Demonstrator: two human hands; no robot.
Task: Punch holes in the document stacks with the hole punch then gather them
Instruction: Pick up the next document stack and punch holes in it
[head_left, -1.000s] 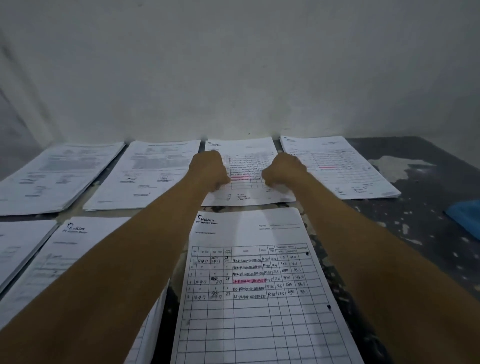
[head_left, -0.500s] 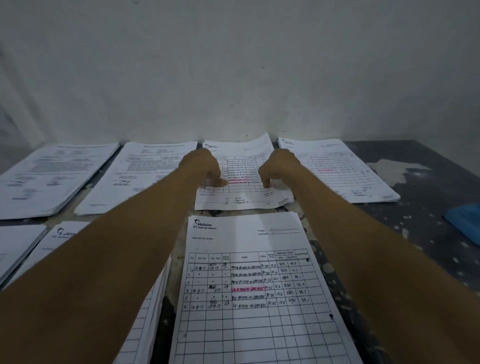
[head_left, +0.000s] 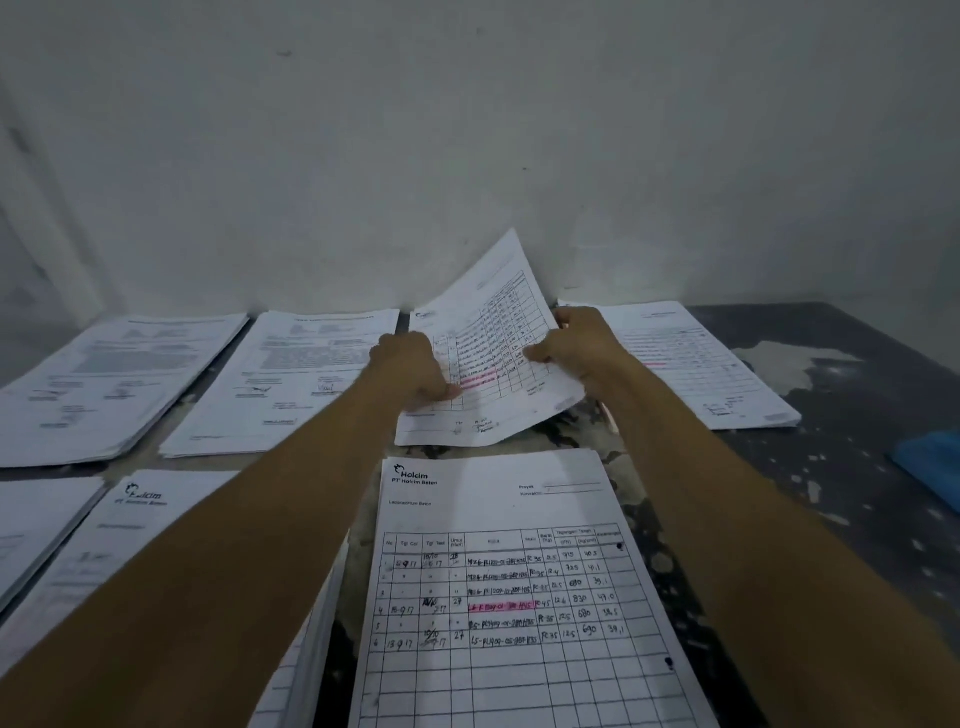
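I see my left hand (head_left: 410, 371) and right hand (head_left: 584, 345) bare, both forearms uncovered, no sleeves showing on either.

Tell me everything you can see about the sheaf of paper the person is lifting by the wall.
The lifted stack is a thin sheaf of white printed sheets with a ruled table, handwritten entries and one row marked pink. It is tilted, its far right corner raised against the wall while its near edge stays low by the table. The left hand grips its left side, the right hand pinches its right edge. It sits in the back row, between other stacks.
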